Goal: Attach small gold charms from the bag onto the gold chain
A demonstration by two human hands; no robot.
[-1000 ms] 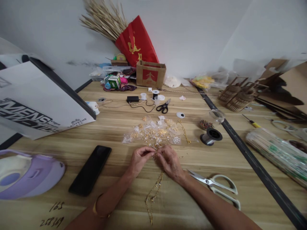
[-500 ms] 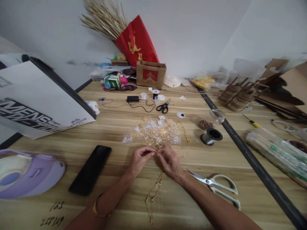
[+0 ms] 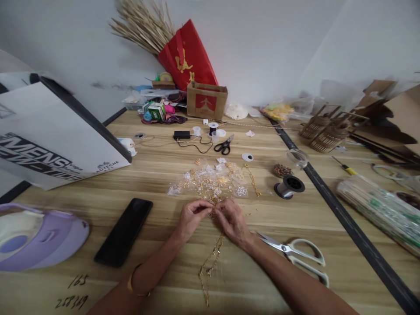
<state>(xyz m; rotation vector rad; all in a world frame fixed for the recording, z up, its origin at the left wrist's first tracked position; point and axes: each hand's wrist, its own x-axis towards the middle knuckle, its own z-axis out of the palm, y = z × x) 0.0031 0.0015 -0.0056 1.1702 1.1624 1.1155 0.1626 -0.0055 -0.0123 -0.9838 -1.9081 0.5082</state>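
Observation:
Both hands meet at the middle of the wooden table (image 3: 157, 170). My left hand (image 3: 192, 218) and my right hand (image 3: 233, 221) pinch the top end of a gold chain (image 3: 210, 264), fingertips pressed together around a small link. The chain trails down towards me between my forearms. Just beyond my fingers lies a heap of clear little bags with gold jewellery parts (image 3: 211, 180). White-handled scissors (image 3: 300, 254) lie beside my right wrist.
A black phone (image 3: 124, 232) lies to the left, and a purple and white object (image 3: 36, 238) beyond it. A white shopping bag (image 3: 49, 135) lies at far left. A wire spool (image 3: 289, 187), black scissors (image 3: 224, 146), red bags (image 3: 190, 59) and wooden baskets (image 3: 323, 129) stand further back.

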